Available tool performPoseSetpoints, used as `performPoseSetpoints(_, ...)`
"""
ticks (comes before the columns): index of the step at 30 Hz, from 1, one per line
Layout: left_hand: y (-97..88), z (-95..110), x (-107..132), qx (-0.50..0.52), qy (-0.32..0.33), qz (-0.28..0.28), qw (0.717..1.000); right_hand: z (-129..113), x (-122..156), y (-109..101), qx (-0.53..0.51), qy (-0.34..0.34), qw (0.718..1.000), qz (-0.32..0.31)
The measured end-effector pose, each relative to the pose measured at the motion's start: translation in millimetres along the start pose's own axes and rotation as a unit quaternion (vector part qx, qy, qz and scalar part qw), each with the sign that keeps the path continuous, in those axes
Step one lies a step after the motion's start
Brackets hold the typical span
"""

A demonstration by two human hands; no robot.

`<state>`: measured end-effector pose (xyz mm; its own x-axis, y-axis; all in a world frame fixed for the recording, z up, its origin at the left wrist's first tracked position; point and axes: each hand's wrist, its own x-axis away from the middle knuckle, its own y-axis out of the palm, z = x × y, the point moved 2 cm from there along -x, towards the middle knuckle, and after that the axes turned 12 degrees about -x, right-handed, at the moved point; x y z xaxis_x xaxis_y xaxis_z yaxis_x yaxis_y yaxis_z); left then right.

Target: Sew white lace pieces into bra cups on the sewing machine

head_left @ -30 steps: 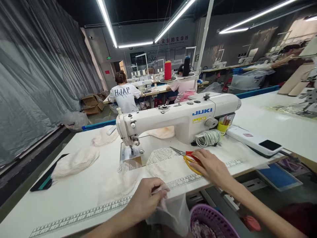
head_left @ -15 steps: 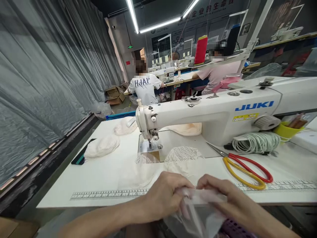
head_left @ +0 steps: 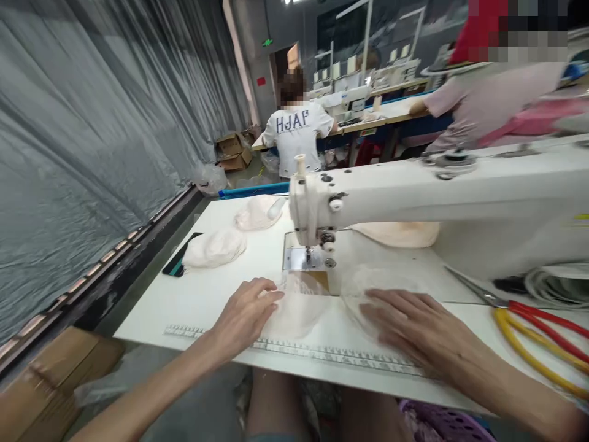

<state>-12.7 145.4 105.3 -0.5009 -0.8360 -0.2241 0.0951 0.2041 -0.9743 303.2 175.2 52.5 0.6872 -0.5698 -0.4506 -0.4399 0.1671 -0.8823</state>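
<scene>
My left hand (head_left: 248, 312) lies palm down at the left edge of a thin off-white cloth piece (head_left: 299, 316), its fingers stretched out and seeming to touch it. My right hand (head_left: 405, 316), slightly blurred, rests over a second pale cloth piece (head_left: 352, 302) with its fingers extended and partly covering it. Both hands look open; neither is wrapped around anything. Just beyond the first piece is the needle area of a white sewing machine (head_left: 386, 190), over a shiny metal plate (head_left: 295, 259).
Scissors (head_left: 506, 313) with red and yellow handles lie at right. Stacked white cloth pieces (head_left: 216, 247) and another pile (head_left: 257, 212) sit left. A printed ruler (head_left: 340, 354) follows the table's front edge. A cardboard box (head_left: 59, 380) is on the floor; two people work ahead.
My hands have separated from the translucent plastic-like sheet they held at the table edge and moved forward onto the cloth pieces. That sheet is out of sight. The view has turned right-to-left.
</scene>
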Motion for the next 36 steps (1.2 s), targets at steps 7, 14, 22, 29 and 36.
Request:
performPoseSetpoints(7, 17.3, 16.6, 5.3, -0.067, 0.017, -0.135, 0.988, 32.0, 1.6, 2.3, 0.068, 0.086, 0.993, 0.041)
performPoseSetpoints(14, 26.6, 25.6, -21.3, -0.017, 0.070, -0.063, 0.995, -36.4, -61.5, 15.8, -0.031, -0.021, 0.998, -0.044)
performPoseSetpoints(22, 45.8, -12.5, -73.7, 0.084, -0.049, -0.037, 0.995, -44.3, -77.6, 21.0, -0.160, -0.022, 0.987, -0.023)
performPoseSetpoints(29, 42.9, -16.8, -89.0, 0.194, -0.092, -0.070, 0.974, -56.8, -72.4, 11.7, -0.167, -0.037, 0.985, -0.009)
performPoseSetpoints(36, 42.6, -3.8, -86.8, 0.201, -0.070, -0.095, 0.972, -44.7, -70.1, 17.5, -0.242, 0.003, 0.970, -0.036)
